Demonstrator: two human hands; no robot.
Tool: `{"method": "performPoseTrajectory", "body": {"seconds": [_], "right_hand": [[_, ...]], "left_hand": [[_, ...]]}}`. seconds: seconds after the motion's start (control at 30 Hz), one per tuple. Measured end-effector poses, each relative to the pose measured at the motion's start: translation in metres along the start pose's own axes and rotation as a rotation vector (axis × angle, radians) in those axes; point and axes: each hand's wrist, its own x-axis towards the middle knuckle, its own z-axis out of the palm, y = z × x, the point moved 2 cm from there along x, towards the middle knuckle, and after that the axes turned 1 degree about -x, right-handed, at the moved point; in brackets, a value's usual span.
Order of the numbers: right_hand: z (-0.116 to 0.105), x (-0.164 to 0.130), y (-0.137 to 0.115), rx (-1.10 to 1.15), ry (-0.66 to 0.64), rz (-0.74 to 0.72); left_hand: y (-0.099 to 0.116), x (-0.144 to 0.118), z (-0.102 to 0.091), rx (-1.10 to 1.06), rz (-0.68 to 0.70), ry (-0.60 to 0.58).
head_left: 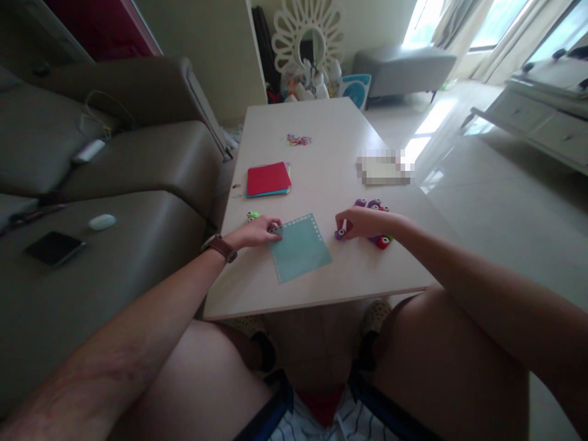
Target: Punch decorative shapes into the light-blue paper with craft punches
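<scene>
A light blue-green sheet of paper (301, 251) lies at an angle on the table, with small holes punched along its edges. My left hand (258, 231) grips its upper left corner, thumb and fingers closed there. Just behind that hand sits a small green craft punch (252, 215). To the right of the paper, my right hand (361, 222) is closed around a small purple craft punch (340, 234), apart from the sheet. More punches in purple, red and green, including a red punch (383, 242), cluster beside and partly behind my right hand.
A stack of coloured paper (269, 179), red on top, lies at the left of the table (331, 128). Farther back is a pile of tiny colourful pieces (299, 140). A blurred-out pale item (384, 170) sits near the right edge. A sofa (151, 226) borders the left side.
</scene>
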Motion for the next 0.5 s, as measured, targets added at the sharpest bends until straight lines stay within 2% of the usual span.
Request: {"method": "performPoseTrajectory", "body": {"seconds": [0.17, 0.5], "right_hand": [[0.0026, 0.0026, -0.0061, 0.081, 0.019, -0.044], [0.0080, 0.0094, -0.0083, 0.090, 0.032, -0.062]], "left_hand": [[0.0007, -0.0007, -0.0015, -0.020, -0.005, 0.026], [-0.0004, 0.0000, -0.0009, -0.032, 0.010, 0.004]]}}
